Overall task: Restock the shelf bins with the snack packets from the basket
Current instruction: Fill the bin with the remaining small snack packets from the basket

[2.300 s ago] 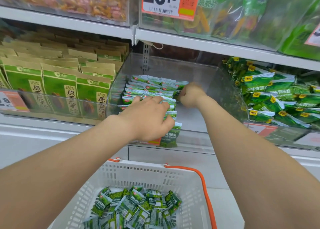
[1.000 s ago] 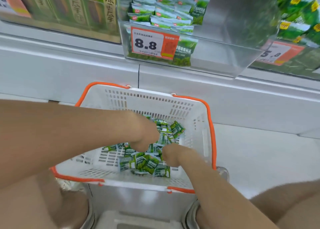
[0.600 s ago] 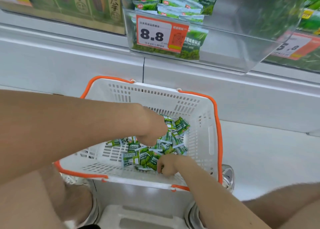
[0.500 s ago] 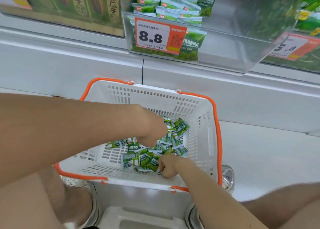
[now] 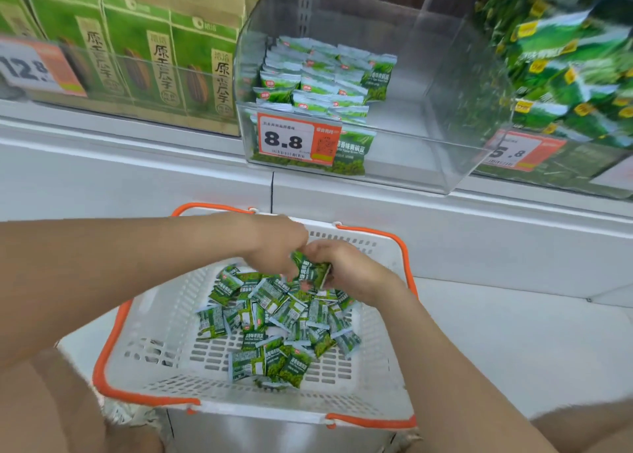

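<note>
- Step in hand: gathering a handful. Right hand (image 5: 346, 267) has its fingers clamped round a small stack (image 5: 312, 272) of snack packets; left hand (image 5: 275, 247) fingers curl down and pinch its other side.
- The stack sits just above the basket (image 5: 164, 310); loose packets (image 5: 274, 315) are heaped on the basket floor, so there is plenty left to move.
- Next, likely: lift the stack over the front wall of the shelf bin (image 5: 428, 117) and set it in the bare right half beside the stocked rows (image 5: 318, 76).
- Hidden: left fingertips, stack count. Right-edge goods are blurred.
</note>
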{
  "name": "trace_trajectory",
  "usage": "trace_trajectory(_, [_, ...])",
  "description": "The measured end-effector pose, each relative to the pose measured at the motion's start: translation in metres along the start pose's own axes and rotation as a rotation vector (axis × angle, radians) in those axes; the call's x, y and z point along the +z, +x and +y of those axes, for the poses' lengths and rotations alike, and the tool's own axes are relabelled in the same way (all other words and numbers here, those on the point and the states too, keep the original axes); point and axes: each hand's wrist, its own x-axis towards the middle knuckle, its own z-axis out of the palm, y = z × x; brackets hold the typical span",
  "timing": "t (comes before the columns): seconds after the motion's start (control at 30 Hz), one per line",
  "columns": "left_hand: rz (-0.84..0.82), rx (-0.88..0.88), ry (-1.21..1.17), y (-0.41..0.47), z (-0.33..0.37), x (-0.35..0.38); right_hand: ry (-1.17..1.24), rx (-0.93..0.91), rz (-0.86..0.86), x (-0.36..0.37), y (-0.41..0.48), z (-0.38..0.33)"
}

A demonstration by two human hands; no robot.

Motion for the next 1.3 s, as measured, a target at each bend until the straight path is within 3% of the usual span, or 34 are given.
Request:
trace_trajectory(0.13, [0.127, -0.039, -0.594, -0.004, -0.01, -0.029, 0.118, -0.136, 0.022, -0.001, -0.023, -0.028])
trace_trajectory(0.5, [0.398, 0.176, -0.483, -0.021, -0.016, -0.066, -0.054, -0.385, 0.08, -0.02, -0.056, -0.064])
trace_trajectory(0.6, [0.726, 0.329, -0.401, -0.028, -0.005, -0.078, -0.039, -0.466, 0.105, -0.021, -0.074, -0.093])
trace_trajectory(0.7, [1.135, 0.354, -0.379, -0.035, 0.006, -0.095, 0.049, -0.586, 0.191, -0.024, -0.093, -0.125])
trace_trajectory(0.8, [1.304, 0.274, -0.272, -0.033, 0.005, -0.11, 0.117, -0.724, 0.391, -0.026, -0.1, -0.153])
trace_trajectory(0.93, [1.269, 0.185, -0.158, -0.017, -0.006, -0.121, 0.093, -0.8, 0.701, -0.047, -0.084, -0.19])
trace_trajectory(1.0, [1.157, 0.137, -0.115, -0.004, -0.01, -0.124, -0.058, -0.782, 0.896, -0.07, -0.062, -0.206])
trace_trajectory(1.07, [1.062, 0.099, -0.102, 0.006, -0.011, -0.128, -0.327, -0.642, 1.056, -0.098, -0.036, -0.218])
trace_trajectory(1.17, [0.903, 0.044, -0.032, 0.016, -0.009, -0.136, -0.583, -0.353, 1.044, -0.131, -0.001, -0.234])
trace_trajectory(1.3, [0.616, -0.018, 0.056, 0.023, -0.008, -0.141, -0.732, -0.163, 0.992, -0.145, 0.029, -0.251])
